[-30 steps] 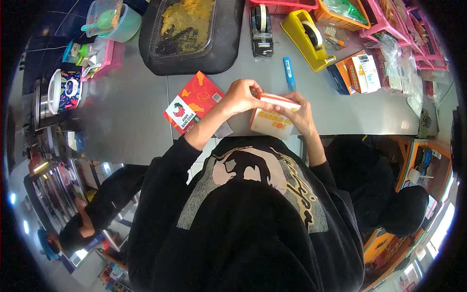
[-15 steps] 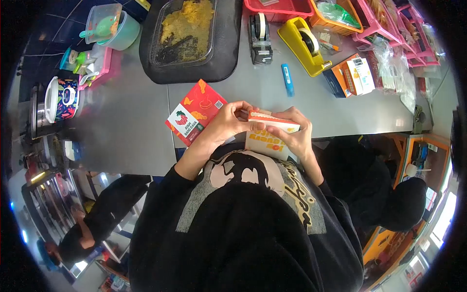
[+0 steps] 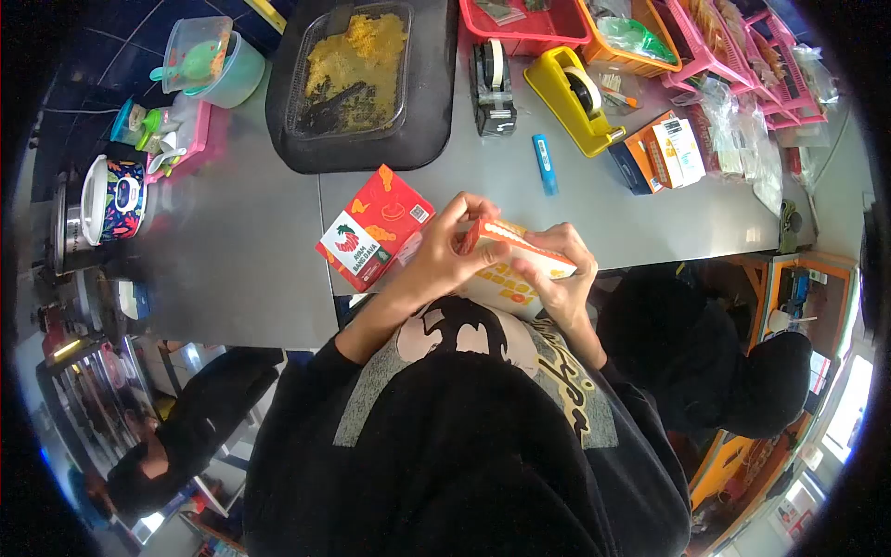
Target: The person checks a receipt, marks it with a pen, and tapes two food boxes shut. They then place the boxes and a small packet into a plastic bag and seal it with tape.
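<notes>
Both hands grip a red-orange and white cardboard food box (image 3: pixel 506 280) close to my chest, above the table's front edge. My left hand (image 3: pixel 455 249) is closed on its left end, with the thumb on the near side and fingers behind. On the right end, my right hand (image 3: pixel 561 274) has its thumb pressed to the near panel and its fingers over the top. A folded edge with a white scalloped line faces up. Beside my left wrist, a red printed box (image 3: pixel 385 200) with a white logo label lies on the table.
A tray of yellow crumbly food (image 3: pixel 371 46) sits on a black board (image 3: pixel 432 111). Behind my hands are a black tape dispenser (image 3: pixel 495 116), a yellow tape dispenser (image 3: pixel 589 135) and a blue marker (image 3: pixel 545 165). Baskets line the back right. Other people are at both sides.
The food box has tilted, its right end lower, and its printed near panel shows more. Both hands turned with it. The view has shifted slightly.
</notes>
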Demonstrator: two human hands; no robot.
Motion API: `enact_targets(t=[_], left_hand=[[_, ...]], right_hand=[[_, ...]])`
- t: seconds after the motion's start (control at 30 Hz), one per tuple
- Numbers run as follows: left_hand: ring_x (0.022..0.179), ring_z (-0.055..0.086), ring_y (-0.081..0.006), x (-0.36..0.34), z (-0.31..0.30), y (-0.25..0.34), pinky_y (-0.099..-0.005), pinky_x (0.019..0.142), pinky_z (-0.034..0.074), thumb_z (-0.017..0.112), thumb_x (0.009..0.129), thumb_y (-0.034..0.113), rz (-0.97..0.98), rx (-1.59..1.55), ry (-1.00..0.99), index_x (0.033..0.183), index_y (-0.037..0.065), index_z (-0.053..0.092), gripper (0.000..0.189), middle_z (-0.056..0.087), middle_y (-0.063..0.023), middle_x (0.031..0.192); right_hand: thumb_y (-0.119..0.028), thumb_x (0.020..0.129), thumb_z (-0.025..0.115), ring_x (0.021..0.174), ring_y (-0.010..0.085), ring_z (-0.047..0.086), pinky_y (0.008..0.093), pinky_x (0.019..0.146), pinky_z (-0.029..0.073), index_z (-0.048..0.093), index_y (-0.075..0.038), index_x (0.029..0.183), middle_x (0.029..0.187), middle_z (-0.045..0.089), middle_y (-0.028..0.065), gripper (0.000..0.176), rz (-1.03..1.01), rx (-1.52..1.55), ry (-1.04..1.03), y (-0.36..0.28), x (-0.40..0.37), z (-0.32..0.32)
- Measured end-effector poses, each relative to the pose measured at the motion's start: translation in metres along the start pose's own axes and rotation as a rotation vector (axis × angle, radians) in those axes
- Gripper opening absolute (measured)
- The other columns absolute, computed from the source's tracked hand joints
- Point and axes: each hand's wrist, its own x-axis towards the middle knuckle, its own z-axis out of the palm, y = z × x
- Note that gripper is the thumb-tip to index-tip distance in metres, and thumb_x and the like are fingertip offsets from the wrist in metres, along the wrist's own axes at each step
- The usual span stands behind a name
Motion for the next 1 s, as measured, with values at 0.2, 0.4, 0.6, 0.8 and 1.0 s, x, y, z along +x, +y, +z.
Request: enact_targets(t=[0.2,0.4,0.6,0.8,1.0], left_hand=[[0.102,0.056,-0.017,0.014,0.01,0.006,-0.0302,0.087,0.044,0.058,0.093,0.028,0.107,0.128,0.008,0.114,0.004,0.051,0.033,0.059,-0.0117,0.111],[0.094,0.058,-0.0175,0.011,0.007,-0.011,-0.0311,0.085,0.044,0.06,0.09,0.02,0.244,0.216,0.159,0.092,0.002,0.055,0.018,0.061,-0.0118,0.102],[0.1,0.054,-0.0218,0.004,0.003,-0.005,-0.0334,0.087,0.041,0.061,0.089,0.019,0.283,0.258,0.209,0.087,0.002,0.054,0.019,0.055,-0.0121,0.097],[0.102,0.048,-0.0157,0.005,-0.004,-0.002,-0.031,0.091,0.036,0.058,0.093,0.024,0.316,0.311,0.095,0.095,0.004,0.052,0.021,0.049,-0.0105,0.11],[0.104,0.046,-0.0155,0.007,0.003,-0.001,-0.0306,0.091,0.036,0.059,0.092,0.029,0.233,0.255,0.001,0.098,0.005,0.05,0.026,0.047,-0.0098,0.112]], right_hand=[[-0.024,0.091,0.056,0.069,0.016,0.056,0.0281,0.064,0.043,0.066,0.003,0.085,0.073,0.059,0.009,0.029,0.16,0.094,0.095,0.002,0.008,0.008],[-0.034,0.098,0.04,0.079,0.0329,0.057,0.0396,0.075,0.046,0.057,0.003,0.1,0.09,0.06,0.0203,0.041,0.129,-0.449,0.302,0.078,0.091,-0.049],[-0.03,0.095,0.044,0.09,0.042,0.056,0.0449,0.083,0.044,0.059,0.001,0.098,0.091,0.061,0.026,0.035,0.257,-0.605,0.289,0.163,0.127,-0.081],[-0.041,0.091,0.054,0.09,0.0178,0.058,0.0383,0.077,0.048,0.063,-0.002,0.101,0.095,0.063,0.0096,0.041,0.776,-0.058,0.079,0.142,0.131,-0.086],[-0.029,0.087,0.06,0.094,0.0182,0.059,0.0385,0.075,0.052,0.066,-0.007,0.091,0.097,0.063,0.0085,0.023,0.734,0.28,0.078,0.153,0.122,-0.094]])
